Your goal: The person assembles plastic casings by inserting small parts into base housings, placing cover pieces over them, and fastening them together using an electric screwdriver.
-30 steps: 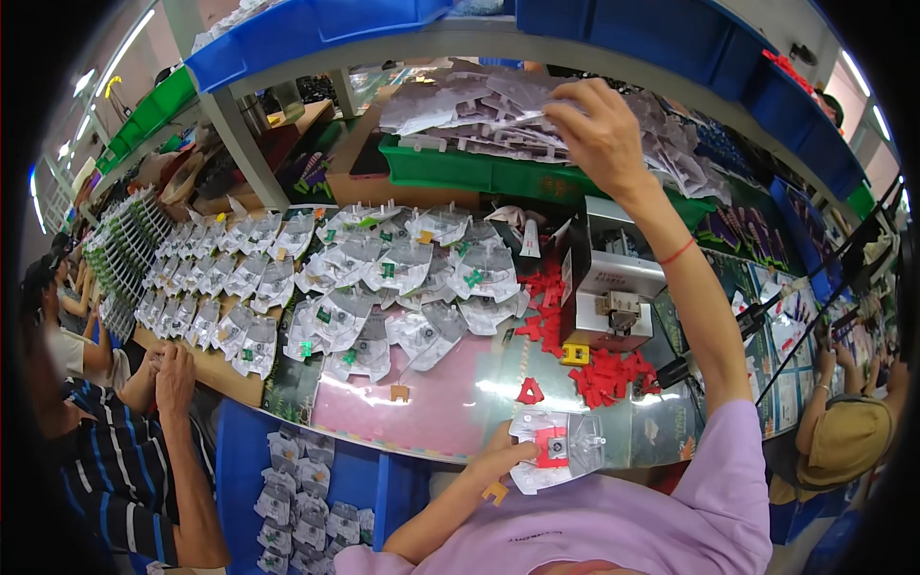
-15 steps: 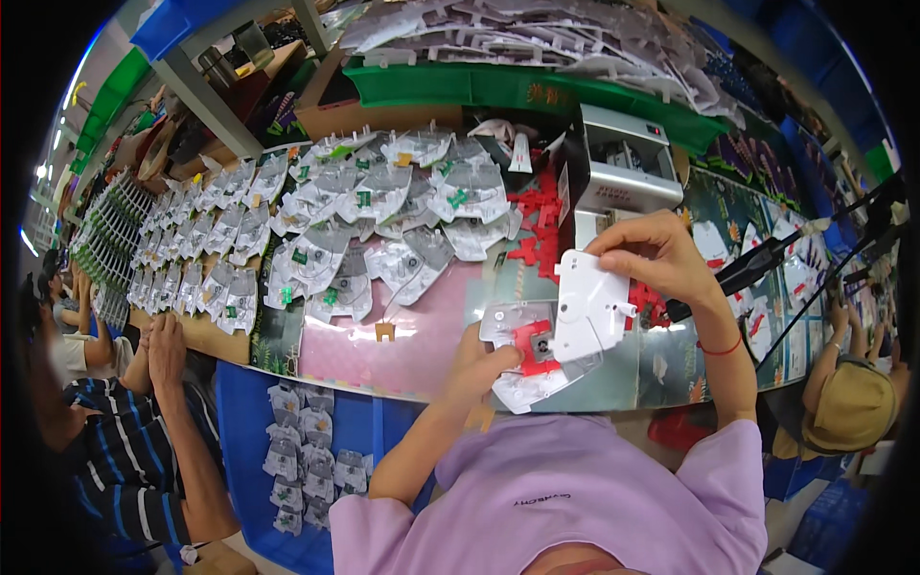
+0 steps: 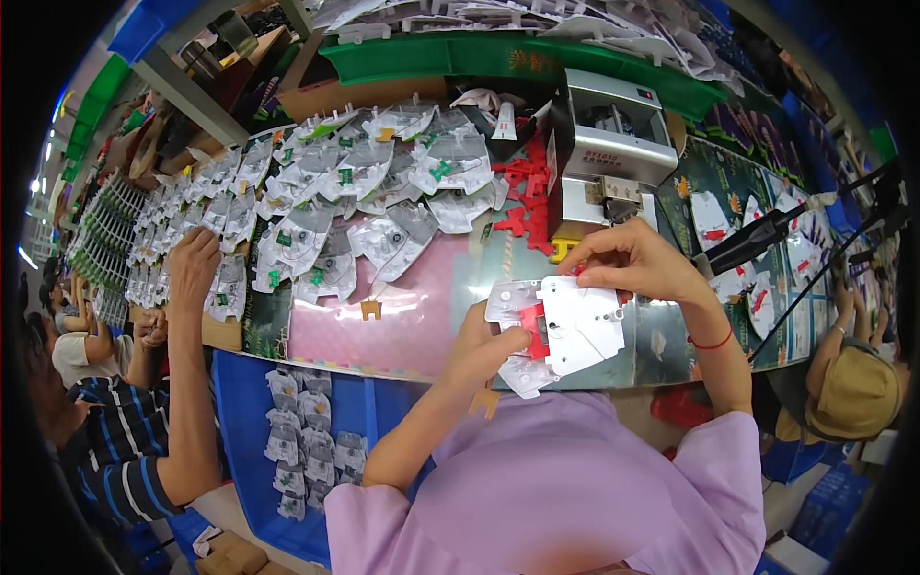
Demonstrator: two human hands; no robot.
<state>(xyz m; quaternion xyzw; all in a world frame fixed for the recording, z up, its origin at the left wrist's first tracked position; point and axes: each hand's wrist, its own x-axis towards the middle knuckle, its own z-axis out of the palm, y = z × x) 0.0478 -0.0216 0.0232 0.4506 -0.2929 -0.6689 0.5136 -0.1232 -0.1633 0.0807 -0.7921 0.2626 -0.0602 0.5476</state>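
Observation:
In front of my chest, my left hand [image 3: 479,347] grips a clear-and-white plastic housing [image 3: 510,299], its thumb pressed by a red plastic piece [image 3: 532,321] set in it. A flat white plastic plate [image 3: 583,331] with small holes overlaps the housing's right side. My right hand [image 3: 637,261] pinches that plate at its upper edge. Whether the two parts are joined or only touching cannot be told. Fingers of my left hand under the housing are hidden. Just below my left hand, a small tan notched piece [image 3: 484,403] shows.
Many clear-and-white housings [image 3: 393,235] cover the table on the left. Red pieces [image 3: 525,182] lie beside a grey machine [image 3: 618,144]. Dark rods [image 3: 757,244] jut in at right. A blue bin [image 3: 240,412] stands below left. A co-worker's hand [image 3: 195,259] reaches over the left rows.
My right hand has brought the white plate down and left over the housing. The co-worker at left has raised one hand to the housings. The view has shifted slightly.

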